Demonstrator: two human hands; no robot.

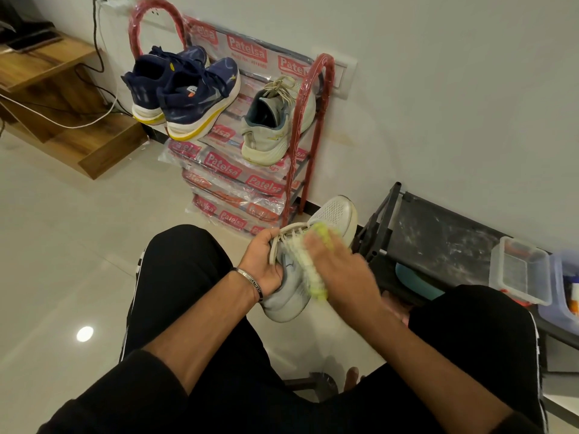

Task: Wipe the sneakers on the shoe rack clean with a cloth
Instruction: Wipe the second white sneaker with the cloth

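Pale glossy floor tiles and a white wall frame a red shoe rack holding a navy pair and one pale sneaker. Its mate, the white sneaker, is held between the knees: the left hand grips its collar to steady it, while the right hand (motion-blurred) presses a yellow-green cloth against its side, fingers apparently flat.

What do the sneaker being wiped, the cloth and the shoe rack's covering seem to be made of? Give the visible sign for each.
White sneaker: toe looks like knit mesh, with rows of tiny holes; sole rim smooth, probably foam or rubber.
Cloth: yellow-green and nubby, probably chenille microfibre; motion blur leaves this open.
Shoe rack: red side tubes, likely metal, under glossy, crinkled clear plastic wrap printed with a brand name.
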